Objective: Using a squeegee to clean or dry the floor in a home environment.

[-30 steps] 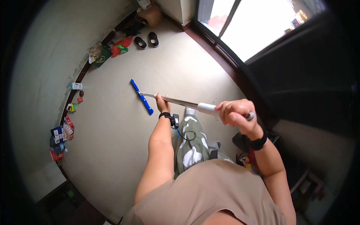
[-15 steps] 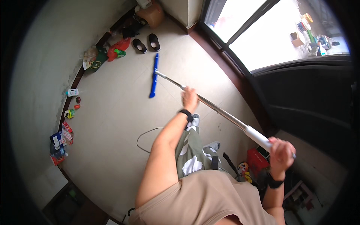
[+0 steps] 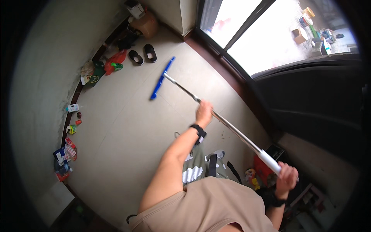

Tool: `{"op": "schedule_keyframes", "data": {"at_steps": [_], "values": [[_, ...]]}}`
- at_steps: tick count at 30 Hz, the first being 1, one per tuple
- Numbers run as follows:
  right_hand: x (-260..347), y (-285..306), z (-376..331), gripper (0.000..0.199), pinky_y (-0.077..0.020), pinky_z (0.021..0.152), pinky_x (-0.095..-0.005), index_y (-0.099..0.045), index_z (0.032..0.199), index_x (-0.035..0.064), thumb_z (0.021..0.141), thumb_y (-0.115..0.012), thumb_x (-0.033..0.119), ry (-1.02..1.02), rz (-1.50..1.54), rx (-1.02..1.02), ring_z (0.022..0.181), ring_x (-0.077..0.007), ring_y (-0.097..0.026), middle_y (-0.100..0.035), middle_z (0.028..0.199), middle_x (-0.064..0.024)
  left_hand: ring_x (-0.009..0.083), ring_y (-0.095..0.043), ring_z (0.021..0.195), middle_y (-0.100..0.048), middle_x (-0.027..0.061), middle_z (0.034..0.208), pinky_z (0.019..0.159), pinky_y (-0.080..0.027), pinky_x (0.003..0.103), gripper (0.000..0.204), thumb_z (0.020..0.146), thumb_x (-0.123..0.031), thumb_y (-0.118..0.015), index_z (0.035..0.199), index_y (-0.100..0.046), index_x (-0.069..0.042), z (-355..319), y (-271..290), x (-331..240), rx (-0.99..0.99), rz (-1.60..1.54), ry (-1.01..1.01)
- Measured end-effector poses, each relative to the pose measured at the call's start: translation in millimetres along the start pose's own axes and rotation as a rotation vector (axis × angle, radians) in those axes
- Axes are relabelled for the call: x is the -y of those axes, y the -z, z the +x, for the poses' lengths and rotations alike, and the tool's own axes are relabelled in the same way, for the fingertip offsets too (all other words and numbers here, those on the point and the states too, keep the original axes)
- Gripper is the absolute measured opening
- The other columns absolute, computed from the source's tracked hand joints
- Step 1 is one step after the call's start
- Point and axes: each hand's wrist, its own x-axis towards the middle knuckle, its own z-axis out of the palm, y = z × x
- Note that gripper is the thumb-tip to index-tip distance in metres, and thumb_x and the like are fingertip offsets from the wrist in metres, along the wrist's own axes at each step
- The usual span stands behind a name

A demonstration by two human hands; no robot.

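Observation:
A floor squeegee with a metal pole (image 3: pixel 239 133) slants across the view from far left to near right. Its narrow blue head (image 3: pixel 160 84) rests on the pale tiled floor. My left hand (image 3: pixel 204 114) is closed round the pole's lower part. Near the pole's top end, my right hand (image 3: pixel 287 176) grips the white sleeve (image 3: pixel 269 161). Dark bands circle both my wrists.
Black slip-on shoes (image 3: pixel 150 53) and a red plastic bag (image 3: pixel 116 61) lie beyond the blue head. Bottles (image 3: pixel 72 108) and small packages line the left wall. A glass door (image 3: pixel 247 42) stands at right, with a red box (image 3: pixel 263 170) near my right arm.
The blue head has turned, its far end swinging right, away from the shoes. Both hands have shifted with the pole, still gripping it. The whole view has moved slightly.

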Motion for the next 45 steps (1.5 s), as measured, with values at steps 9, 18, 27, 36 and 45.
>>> {"op": "schedule_keyframes", "data": {"at_steps": [9, 18, 27, 36, 45], "values": [[-92.2, -125.6, 89.8, 0.033, -0.0385, 0.088, -0.0435, -0.042, 0.057, 0.0066, 0.087, -0.044, 0.020, -0.025, -0.020, 0.209, 0.061, -0.0168, -0.048, -0.041, 0.052, -0.0028, 0.0305, -0.037, 0.119, -0.037, 0.0127, 0.130, 0.092, -0.037, 0.041, 0.029, 0.083, -0.013, -0.044, 0.112, -0.046, -0.011, 96.8, 88.6, 86.3, 0.033, 0.519, 0.311], [93.4, -26.0, 52.2, 0.034, -0.0464, 0.070, -0.0392, -0.038, 0.054, 0.0106, 0.087, -0.041, 0.019, 0.132, -0.280, -0.039, 0.043, -0.0107, -0.039, -0.036, 0.045, 0.0000, 0.0296, -0.047, 0.079, -0.048, 0.0107, 0.072, 0.068, -0.040, 0.040, 0.009, 0.065, -0.001, -0.051, 0.070, -0.047, -0.008, 5.3, -10.8, -75.1, -0.020, -0.090, -0.383], [72.1, -8.1, 50.7, 0.029, -0.0403, 0.078, -0.0384, -0.039, 0.060, 0.0144, 0.087, -0.044, 0.023, 0.258, 0.065, 0.092, 0.045, -0.0104, -0.037, -0.036, 0.047, 0.0028, 0.0307, -0.048, 0.081, -0.050, 0.0127, 0.076, 0.071, -0.040, 0.040, 0.003, 0.070, -0.005, -0.048, 0.070, -0.049, -0.007, 29.0, -18.0, -75.7, -0.048, -0.169, -0.324], [-5.0, -9.5, 25.4, 0.032, -0.0447, 0.080, -0.0412, -0.040, 0.052, 0.0091, 0.082, -0.045, 0.020, 0.106, -0.101, -0.135, 0.051, -0.0149, -0.048, -0.041, 0.045, -0.0024, 0.0248, -0.050, 0.090, -0.057, 0.0078, 0.080, 0.076, -0.038, 0.041, 0.009, 0.073, -0.007, -0.049, 0.073, -0.058, -0.011, 57.3, -21.3, -26.2, 0.201, 0.292, -0.308], [193.3, 34.6, -106.2, 0.035, -0.0435, 0.071, -0.0333, -0.033, 0.056, 0.0137, 0.090, -0.036, 0.024, 0.116, -0.492, -0.304, 0.045, -0.0102, -0.037, -0.033, 0.044, 0.0010, 0.0283, -0.054, 0.075, -0.056, 0.0104, 0.069, 0.071, -0.043, 0.038, 0.006, 0.063, -0.012, -0.059, 0.063, -0.054, -0.008, -129.2, -83.6, -193.1, 0.527, -0.234, -0.591]]}}
